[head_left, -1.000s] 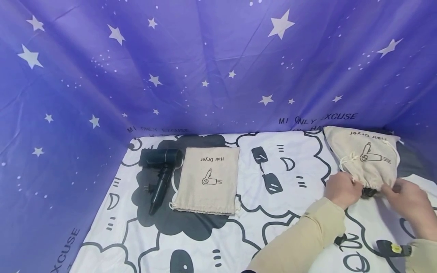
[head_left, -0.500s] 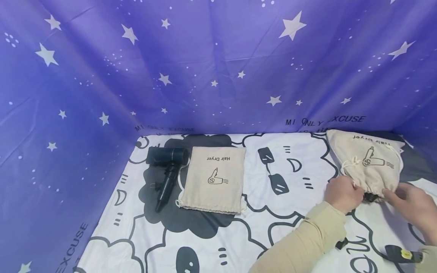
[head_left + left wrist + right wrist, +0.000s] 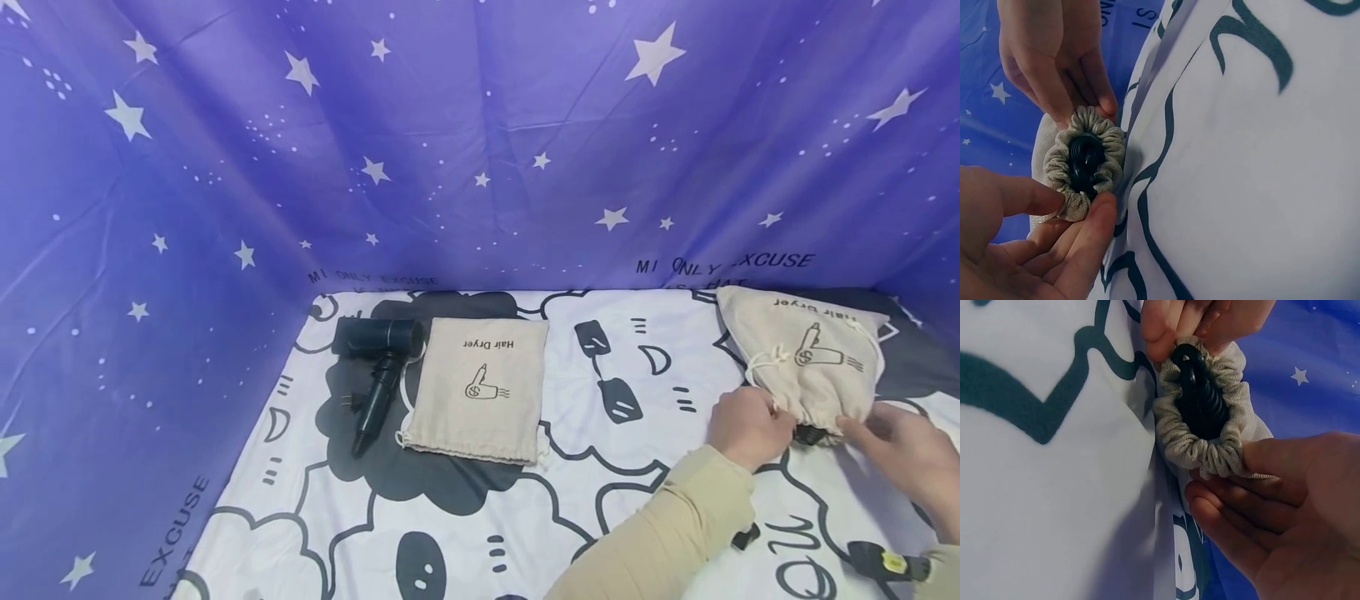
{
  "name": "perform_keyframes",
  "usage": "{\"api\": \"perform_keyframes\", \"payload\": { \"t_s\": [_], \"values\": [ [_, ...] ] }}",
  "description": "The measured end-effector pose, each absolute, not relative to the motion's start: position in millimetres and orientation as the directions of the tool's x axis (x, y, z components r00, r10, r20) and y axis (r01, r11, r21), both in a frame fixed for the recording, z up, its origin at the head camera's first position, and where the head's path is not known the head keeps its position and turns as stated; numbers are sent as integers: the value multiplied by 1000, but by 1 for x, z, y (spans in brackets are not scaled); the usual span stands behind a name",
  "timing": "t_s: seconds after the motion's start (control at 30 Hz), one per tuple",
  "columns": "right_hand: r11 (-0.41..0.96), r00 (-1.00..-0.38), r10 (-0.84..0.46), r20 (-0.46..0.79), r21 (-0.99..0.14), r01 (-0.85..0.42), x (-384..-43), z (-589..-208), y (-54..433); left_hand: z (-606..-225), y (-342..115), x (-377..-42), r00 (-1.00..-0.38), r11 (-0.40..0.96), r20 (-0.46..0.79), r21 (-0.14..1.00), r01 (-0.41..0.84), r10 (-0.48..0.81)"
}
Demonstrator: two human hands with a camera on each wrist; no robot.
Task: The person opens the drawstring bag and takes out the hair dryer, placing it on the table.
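Note:
A beige drawstring bag, printed "Hair Dryer", lies at the right of the head view. My left hand pinches one side of its gathered mouth between thumb and fingers. At the opposite side, my right hand pinches the rim too. Both wrist views look into the mouth, where a black ribbed piece with a loop shows inside the ruffled cloth; whatever else the bag contains is hidden. A white drawstring hangs loose on the bag's left side.
To the left lie a dark hair dryer with its plug beside the handle and a flat second drawstring bag. A patterned white cloth covers the surface. Behind it hangs a purple star-print curtain.
The head view has turned slightly left, so the scene sits further right than a second ago. Both hands keep their hold on the bag's mouth, with little visible movement.

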State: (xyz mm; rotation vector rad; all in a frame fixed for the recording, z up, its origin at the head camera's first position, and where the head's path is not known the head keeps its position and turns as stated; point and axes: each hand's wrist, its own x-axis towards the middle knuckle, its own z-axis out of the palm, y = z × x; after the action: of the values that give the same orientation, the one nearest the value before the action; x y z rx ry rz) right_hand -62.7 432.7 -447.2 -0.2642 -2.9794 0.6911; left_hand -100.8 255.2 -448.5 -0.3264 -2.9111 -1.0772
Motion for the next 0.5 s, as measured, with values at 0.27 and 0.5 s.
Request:
{"api": "perform_keyframes", "payload": {
  "t_s": [0.27,0.5],
  "values": [
    [880,-985,169,43,-457,131,-63,-449,425,-451,246,-100,-975,725,122,652,220,187],
    [885,-986,163,46,-449,126,-62,-449,421,-446,239,-95,-969,741,130,626,243,208]
  ]
}}
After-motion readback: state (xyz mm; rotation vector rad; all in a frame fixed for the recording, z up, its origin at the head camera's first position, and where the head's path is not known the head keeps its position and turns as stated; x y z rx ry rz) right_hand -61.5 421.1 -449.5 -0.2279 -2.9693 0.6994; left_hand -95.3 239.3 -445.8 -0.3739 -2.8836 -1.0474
